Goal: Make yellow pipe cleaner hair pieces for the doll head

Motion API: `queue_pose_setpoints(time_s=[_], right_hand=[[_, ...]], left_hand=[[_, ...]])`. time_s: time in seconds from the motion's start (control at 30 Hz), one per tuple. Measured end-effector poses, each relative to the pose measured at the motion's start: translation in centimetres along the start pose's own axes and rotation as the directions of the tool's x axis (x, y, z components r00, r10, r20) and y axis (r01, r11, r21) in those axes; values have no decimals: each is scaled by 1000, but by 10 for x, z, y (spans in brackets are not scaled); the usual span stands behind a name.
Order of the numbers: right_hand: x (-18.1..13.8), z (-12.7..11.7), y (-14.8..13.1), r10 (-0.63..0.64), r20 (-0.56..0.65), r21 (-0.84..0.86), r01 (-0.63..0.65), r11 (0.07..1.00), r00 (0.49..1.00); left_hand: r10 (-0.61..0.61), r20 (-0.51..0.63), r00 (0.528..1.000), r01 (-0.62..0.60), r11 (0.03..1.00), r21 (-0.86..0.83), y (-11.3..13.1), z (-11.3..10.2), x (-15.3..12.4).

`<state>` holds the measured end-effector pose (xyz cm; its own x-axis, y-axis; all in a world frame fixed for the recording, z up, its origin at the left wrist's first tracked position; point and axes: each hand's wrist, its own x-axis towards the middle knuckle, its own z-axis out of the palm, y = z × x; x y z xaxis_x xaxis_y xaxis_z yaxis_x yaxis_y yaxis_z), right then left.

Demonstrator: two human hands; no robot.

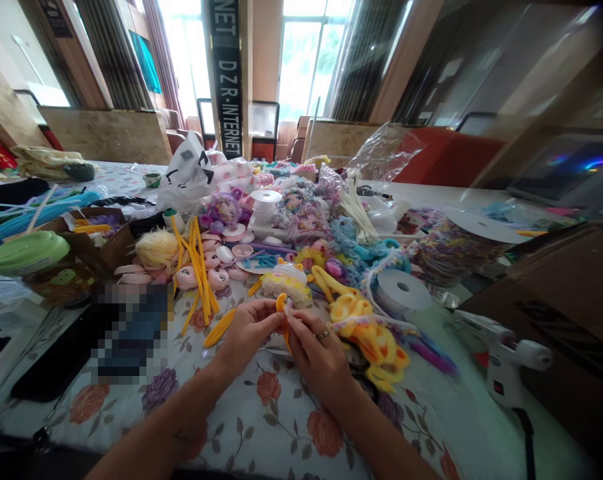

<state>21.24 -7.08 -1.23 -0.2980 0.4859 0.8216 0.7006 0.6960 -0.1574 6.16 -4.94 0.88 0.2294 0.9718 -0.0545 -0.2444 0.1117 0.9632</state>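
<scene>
Fingertips of my left hand (251,330) are pinched on a yellow fuzzy stem (281,302), which curls over at its top. Meeting it from the other side, my right hand (324,353), with a ring, is closed on the same stem. A small pale bit shows between the fingertips, too small to name. Just beyond the hands sits a yellow and white fluffy piece (284,279). Beside my right hand lies a heap of thick yellow yarn (374,333), with pale beaded trim along it. Loose yellow strips (220,328) lie left of my left hand.
Doll heads (186,277), yellow stems (197,267) and decorated dolls (306,220) crowd the table's middle. A white spool (403,291) and a glue gun (499,357) are at right, near a cardboard box (571,313). A green-lidded cup (46,267) and a black case (64,353) are left.
</scene>
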Motion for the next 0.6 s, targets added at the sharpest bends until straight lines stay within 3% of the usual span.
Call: queue_pose_setpoints(time_s=[0.6], right_hand=[[-1,0,0,-38,21,-23,39,999,999]], left_hand=[[17,-69,998,-17,1000,-10,-3,2,-1]])
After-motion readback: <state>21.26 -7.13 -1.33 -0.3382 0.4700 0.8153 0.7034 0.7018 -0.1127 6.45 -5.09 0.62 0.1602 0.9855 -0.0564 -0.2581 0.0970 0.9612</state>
